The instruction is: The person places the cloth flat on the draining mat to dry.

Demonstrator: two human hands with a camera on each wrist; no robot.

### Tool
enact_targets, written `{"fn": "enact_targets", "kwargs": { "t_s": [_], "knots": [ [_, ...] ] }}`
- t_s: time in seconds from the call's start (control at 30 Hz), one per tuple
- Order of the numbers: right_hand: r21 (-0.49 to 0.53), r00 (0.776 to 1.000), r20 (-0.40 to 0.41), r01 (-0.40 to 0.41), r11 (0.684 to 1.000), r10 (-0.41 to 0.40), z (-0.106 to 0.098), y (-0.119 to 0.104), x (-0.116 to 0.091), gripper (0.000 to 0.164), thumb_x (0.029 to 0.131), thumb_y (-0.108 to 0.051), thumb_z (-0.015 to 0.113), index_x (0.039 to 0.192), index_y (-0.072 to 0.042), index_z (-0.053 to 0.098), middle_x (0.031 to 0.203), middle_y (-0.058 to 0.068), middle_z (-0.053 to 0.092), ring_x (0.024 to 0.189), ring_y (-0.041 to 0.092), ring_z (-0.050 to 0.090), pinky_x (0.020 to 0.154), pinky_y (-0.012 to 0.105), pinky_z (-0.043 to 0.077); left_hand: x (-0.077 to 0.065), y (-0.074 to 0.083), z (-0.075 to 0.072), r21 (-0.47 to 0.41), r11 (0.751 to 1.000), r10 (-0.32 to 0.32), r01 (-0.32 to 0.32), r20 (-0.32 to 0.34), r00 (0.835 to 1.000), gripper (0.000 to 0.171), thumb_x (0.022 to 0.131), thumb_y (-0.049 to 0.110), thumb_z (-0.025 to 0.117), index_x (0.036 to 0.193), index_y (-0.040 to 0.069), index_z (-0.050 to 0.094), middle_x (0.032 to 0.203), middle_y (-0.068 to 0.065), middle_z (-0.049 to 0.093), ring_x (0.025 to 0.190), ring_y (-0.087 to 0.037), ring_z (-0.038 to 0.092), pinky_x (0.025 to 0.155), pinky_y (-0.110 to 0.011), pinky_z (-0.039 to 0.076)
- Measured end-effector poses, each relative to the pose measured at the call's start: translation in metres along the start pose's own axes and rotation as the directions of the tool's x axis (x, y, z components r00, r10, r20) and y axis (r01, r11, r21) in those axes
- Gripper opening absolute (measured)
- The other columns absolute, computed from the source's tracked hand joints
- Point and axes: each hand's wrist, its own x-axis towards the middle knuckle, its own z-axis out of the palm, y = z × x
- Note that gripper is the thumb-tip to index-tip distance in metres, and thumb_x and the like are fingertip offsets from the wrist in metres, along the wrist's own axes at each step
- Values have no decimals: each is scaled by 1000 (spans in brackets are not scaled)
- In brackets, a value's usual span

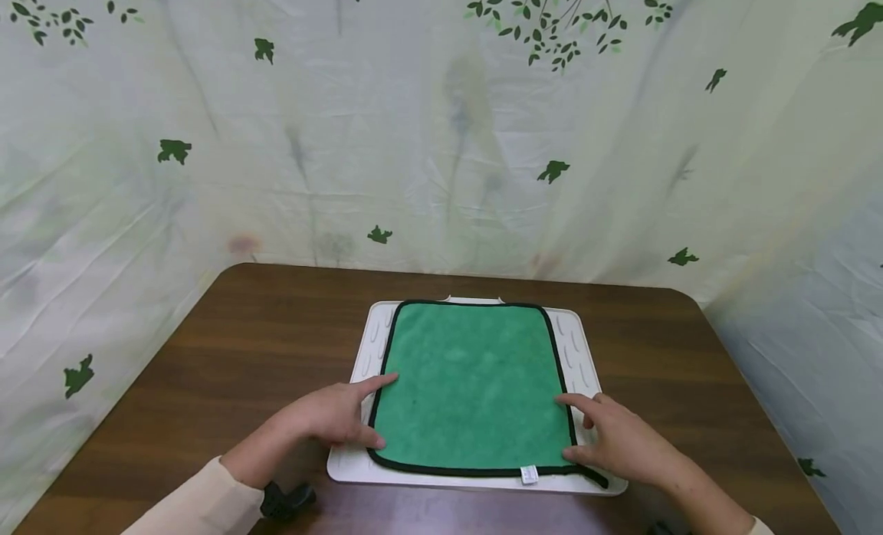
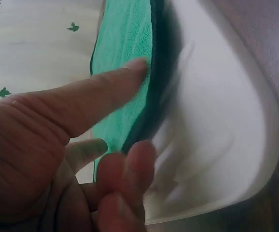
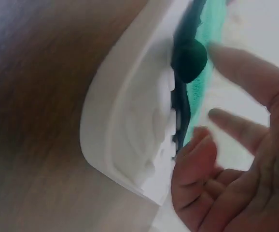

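A green cloth (image 1: 472,389) with black edging lies spread over a white plastic board (image 1: 350,464) that has raised loops along its sides. My left hand (image 1: 334,415) touches the cloth's left edge with thumb and forefinger stretched out; in the left wrist view its other fingers bend loosely beside the board's rim (image 2: 267,125). At the right edge, the thumb and forefinger of my right hand (image 1: 624,441) rest on the cloth, spread apart. A black loop end (image 3: 190,62) juts from the cloth's near right corner, close to the right thumb. A small white tag (image 1: 529,474) sits on the near edge.
The board lies on a dark brown wooden table (image 1: 276,328) with rounded far corners. Behind and beside it hangs a pale curtain (image 1: 414,136) printed with green leaves. A black band (image 1: 284,502) is on the left wrist.
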Motion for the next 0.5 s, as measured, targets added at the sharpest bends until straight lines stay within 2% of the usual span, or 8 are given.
{"fn": "enact_targets", "kwargs": {
  "t_s": [0.07,0.1,0.13,0.2,0.3,0.4,0.5],
  "knots": [
    [-15,1000,-2,-14,1000,14,1,0,-1,72,77,-38,89,141,-22,60,94,1,54,73,11,48,60,28,41,0,0,-1,90,996,-4,6,-18,1000,97,76,30,92,158,31,40,88,-8,70,73,-20,67,64,-35,53],
    [-19,1000,1,-18,1000,18,2,1,-1,72,77,-39,89,140,-23,60,94,1,54,72,11,47,59,27,40,-1,-1,-1,134,991,0,3,-27,1000,96,75,33,92,157,30,42,102,-13,73,86,-23,70,72,-40,56],
    [-29,1000,4,-11,1000,11,3,2,-2,71,77,-40,89,140,-22,61,94,1,53,72,11,45,59,27,39,-1,-2,-1,173,985,2,5,-36,999,95,74,35,92,156,29,43,116,-16,72,100,-27,70,80,-44,56],
    [-41,1000,7,-15,999,16,5,7,-3,69,76,-40,89,138,-23,63,92,1,52,71,11,42,58,27,37,-2,-3,-2,247,969,9,4,-51,999,95,73,38,92,155,28,46,137,-21,64,125,-33,62,93,-52,53],
    [-37,1000,1,-21,999,21,6,13,-5,69,76,-42,88,138,-24,63,92,1,51,72,10,40,59,26,37,-5,-5,-1,257,966,9,12,-81,997,93,72,40,93,153,29,48,135,-20,66,125,-34,63,94,-53,53],
    [-15,1000,19,-21,1000,21,3,17,-7,69,77,-42,88,138,-24,63,96,1,52,76,9,44,62,26,39,-7,-7,-1,240,971,17,6,-92,996,92,72,39,92,153,29,49,135,-19,66,125,-35,62,93,-53,53],
    [-32,999,18,-31,999,31,-6,22,-7,67,76,-38,89,136,-22,64,97,2,53,80,11,48,63,27,41,-7,-12,-3,230,973,46,-15,-128,991,89,73,38,92,151,25,52,133,-17,67,123,-34,64,94,-53,53]
  ]
}}
